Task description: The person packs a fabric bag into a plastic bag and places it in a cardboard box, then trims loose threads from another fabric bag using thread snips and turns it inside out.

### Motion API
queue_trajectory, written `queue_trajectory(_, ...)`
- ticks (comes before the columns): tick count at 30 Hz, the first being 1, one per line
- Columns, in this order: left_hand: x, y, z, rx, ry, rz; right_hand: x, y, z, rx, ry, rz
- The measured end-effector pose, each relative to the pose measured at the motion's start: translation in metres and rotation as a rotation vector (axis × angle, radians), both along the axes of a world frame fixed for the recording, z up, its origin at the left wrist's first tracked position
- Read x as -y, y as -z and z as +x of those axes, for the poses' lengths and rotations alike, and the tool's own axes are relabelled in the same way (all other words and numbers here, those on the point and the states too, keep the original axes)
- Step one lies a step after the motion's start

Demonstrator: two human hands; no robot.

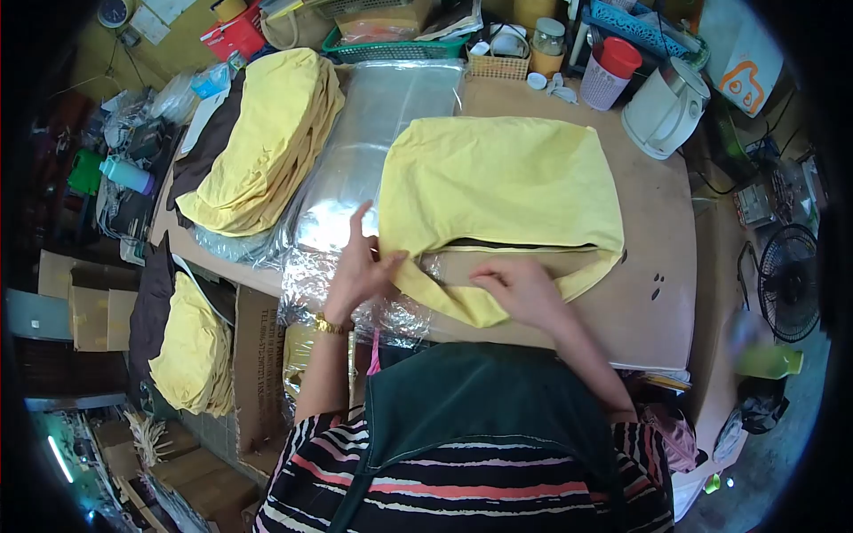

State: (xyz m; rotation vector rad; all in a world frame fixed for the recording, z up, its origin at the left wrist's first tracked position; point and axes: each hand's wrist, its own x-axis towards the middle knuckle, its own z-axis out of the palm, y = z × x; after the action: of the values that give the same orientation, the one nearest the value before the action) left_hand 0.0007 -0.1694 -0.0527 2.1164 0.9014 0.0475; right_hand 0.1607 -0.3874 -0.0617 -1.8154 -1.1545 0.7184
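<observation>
A yellow cloth shoulder bag (pixel 502 182) lies flat on the brown-covered table, its strap (pixel 462 305) looped toward me. A dark line runs along the bag's opening edge. My left hand (pixel 362 266) is at the bag's lower left, fingers spread, with the thumb by the base of the strap. Over the loop, my right hand (pixel 520 291) has its fingers curled in with the tips together; whether they pinch anything is hidden. Under the bag's left side and my left hand lie clear plastic sleeves (pixel 355 151).
A stack of yellow cloth pieces (pixel 267 133) with dark cloth lies at the table's left. More yellow cloth (pixel 191 351) hangs lower left beside a cardboard box (pixel 258 373). Along the back stand a green basket (pixel 400 51), a purple cup (pixel 604 87) and a white kettle (pixel 666 111).
</observation>
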Motion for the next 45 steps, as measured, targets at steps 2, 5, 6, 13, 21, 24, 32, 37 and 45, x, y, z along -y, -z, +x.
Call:
queue_trajectory(2,0.022,0.006,0.002,0.395,0.083,-0.333,-0.008,0.016,-0.016,0.005,0.049,0.102)
queue_trajectory(5,0.05,0.021,0.002,0.415,0.132,-0.565,-0.015,0.039,-0.032,-0.465,0.199,0.172)
queue_trajectory(6,0.058,0.03,0.004,0.529,0.162,-0.602,-0.014,0.042,-0.036,-0.449,0.225,0.173)
queue_trajectory(13,0.095,0.046,0.005,0.497,0.226,-0.217,0.01,0.049,-0.043,-0.14,0.302,0.286)
queue_trajectory(21,0.086,0.053,-0.001,0.57,0.217,-0.4,0.041,0.05,0.015,0.622,0.593,0.329)
queue_trajectory(24,0.073,0.018,-0.012,0.449,0.115,-0.608,0.098,0.042,0.077,0.814,0.875,0.028)
queue_trajectory(32,-0.001,-0.015,-0.031,0.036,0.225,-0.274,0.152,-0.009,0.116,0.128,0.428,-0.198)
queue_trajectory(37,-0.04,0.018,0.028,0.513,0.135,0.336,0.061,0.007,0.229,0.499,0.722,0.086)
queue_trajectory(45,-0.022,-0.025,0.101,0.738,0.108,0.718,-0.035,0.074,0.321,0.554,0.401,-0.121)
